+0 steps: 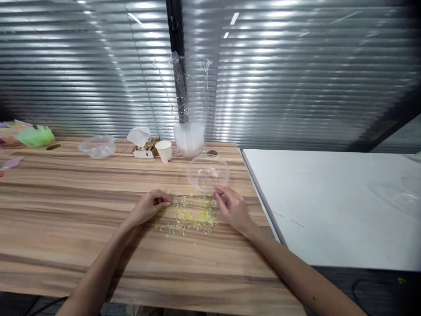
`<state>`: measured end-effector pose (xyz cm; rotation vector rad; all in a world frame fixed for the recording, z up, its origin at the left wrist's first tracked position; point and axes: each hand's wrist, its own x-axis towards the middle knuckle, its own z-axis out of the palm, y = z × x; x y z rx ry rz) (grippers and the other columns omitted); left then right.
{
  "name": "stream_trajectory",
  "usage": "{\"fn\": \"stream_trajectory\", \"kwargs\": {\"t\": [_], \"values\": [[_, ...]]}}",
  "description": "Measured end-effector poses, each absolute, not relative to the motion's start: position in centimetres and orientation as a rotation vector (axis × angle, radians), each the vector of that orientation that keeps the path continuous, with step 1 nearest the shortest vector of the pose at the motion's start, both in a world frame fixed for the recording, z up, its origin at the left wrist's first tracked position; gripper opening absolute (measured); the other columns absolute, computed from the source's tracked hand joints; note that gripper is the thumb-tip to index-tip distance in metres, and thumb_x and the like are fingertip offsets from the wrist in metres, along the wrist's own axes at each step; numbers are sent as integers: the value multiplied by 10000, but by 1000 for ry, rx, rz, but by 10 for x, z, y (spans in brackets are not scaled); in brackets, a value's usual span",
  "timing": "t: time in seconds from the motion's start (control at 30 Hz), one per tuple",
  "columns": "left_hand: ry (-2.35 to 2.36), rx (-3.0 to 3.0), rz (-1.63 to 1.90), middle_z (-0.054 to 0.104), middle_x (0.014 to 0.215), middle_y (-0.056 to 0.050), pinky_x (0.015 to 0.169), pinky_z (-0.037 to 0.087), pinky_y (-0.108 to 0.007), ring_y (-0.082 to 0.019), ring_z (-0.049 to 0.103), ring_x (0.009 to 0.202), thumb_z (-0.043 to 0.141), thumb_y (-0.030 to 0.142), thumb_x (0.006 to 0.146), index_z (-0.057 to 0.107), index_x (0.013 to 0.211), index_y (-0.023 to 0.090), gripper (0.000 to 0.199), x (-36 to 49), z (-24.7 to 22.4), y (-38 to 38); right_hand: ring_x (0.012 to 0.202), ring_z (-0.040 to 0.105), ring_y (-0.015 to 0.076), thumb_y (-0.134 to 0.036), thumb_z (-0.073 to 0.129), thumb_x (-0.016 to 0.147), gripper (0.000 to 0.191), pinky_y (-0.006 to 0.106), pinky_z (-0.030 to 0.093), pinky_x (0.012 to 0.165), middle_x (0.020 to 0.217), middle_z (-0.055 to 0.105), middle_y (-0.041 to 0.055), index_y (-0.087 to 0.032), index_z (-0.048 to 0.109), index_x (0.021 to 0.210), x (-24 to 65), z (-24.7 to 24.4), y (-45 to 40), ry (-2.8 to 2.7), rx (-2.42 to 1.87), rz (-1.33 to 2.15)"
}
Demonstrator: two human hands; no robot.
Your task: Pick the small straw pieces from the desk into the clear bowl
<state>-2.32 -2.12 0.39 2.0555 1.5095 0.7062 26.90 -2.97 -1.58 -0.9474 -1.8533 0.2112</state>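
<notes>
A flat patch of short, thin, see-through strips (187, 215), yellow-green and shiny, lies on the wooden table between my hands. Its middle is the most strongly yellow. My left hand (151, 206) has thumb and fingers pinched at the patch's upper left edge. At the upper right corner, my right hand (232, 206) also pinches with thumb and forefinger. What either pinch holds is too small to make out. Just beyond, a round clear plastic lid (208, 173) lies with its near rim close to my right fingertips; whether they touch it I cannot tell.
Along the back stand a clear plastic bowl (100, 147), a tissue box (144, 149), a white paper cup (164, 151) and a tall clear bag with stacked whitish bowls (190, 138). Bright green packets (36, 136) lie far left. A white table (329, 206) adjoins on the right.
</notes>
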Motion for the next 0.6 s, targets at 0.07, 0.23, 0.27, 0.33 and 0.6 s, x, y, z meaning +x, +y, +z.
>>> {"fn": "stream_trajectory", "kwargs": {"t": [0.07,0.23,0.27,0.33,0.6], "values": [[1432,2035,651,690,854,-48,681,445,-273,-177,589,741,601,369,766,721,820,196,218,-26,7,-22,714,637,157,-184,459,927,190,282,530,651,893,685,66,-166,596,1058,268,-16,-31,-1862,-939,218],[1386,2003,570,685,906,-59,717,457,-281,-194,614,813,584,410,801,722,867,191,267,-22,13,-26,780,645,167,-190,446,931,199,293,541,693,963,683,82,-179,592,1067,267,-15,-35,-1870,-928,212],[1391,2017,568,680,904,-55,710,457,-278,-190,611,804,587,407,799,717,884,193,265,-22,13,-27,776,645,167,-190,447,931,198,293,542,688,956,684,81,-180,592,1065,267,-15,-35,-1869,-928,210],[1410,2058,566,665,878,-41,692,451,-270,-179,596,773,595,374,787,703,902,197,237,-22,11,-29,767,645,166,-186,450,931,194,292,542,682,942,686,76,-179,587,1068,267,-14,-34,-1871,-924,207],[1438,2154,564,627,803,-30,658,420,-261,-166,553,718,580,293,773,664,810,190,139,-22,4,-29,771,642,170,-168,446,928,196,302,542,700,935,684,76,-182,582,1068,268,-13,-34,-1881,-902,199]]}}
